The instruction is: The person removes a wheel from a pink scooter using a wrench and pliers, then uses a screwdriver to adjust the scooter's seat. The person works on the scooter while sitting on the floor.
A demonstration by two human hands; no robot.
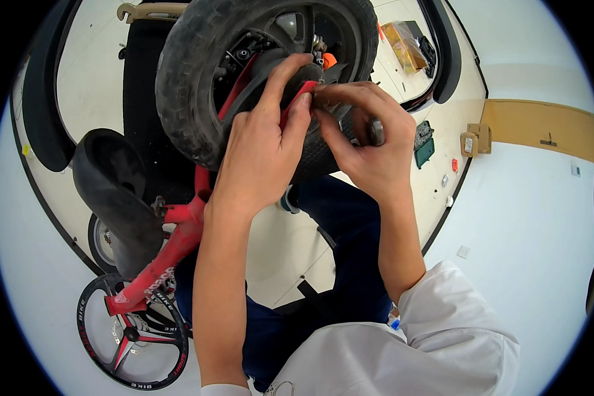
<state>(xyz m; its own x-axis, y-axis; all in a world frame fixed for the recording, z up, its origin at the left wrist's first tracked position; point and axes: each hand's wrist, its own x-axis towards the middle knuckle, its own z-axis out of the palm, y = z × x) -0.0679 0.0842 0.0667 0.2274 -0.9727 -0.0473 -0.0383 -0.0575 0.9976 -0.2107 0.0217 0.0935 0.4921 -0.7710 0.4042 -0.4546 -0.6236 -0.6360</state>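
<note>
A fat black tire on a black wheel [181, 99] fills the top centre, with red frame arms beside its dark hub. My left hand [264, 158] lies along the wheel, fingers closed on a red frame arm [287, 112] at the hub. My right hand [379, 148], just right of it, is curled with thumb and index at the hub, holding a metal cylindrical tool [375, 132], mostly hidden by my fingers. The red bicycle frame [171, 251] with a black saddle [109, 191] extends down to the left.
A small three-spoke wheel [89, 330] lies at lower left. A tan wrench [145, 11] is at top left. Cardboard boxes [482, 138], a green case [424, 152] and a yellow package [402, 49] sit on the floor to the right, by a wall.
</note>
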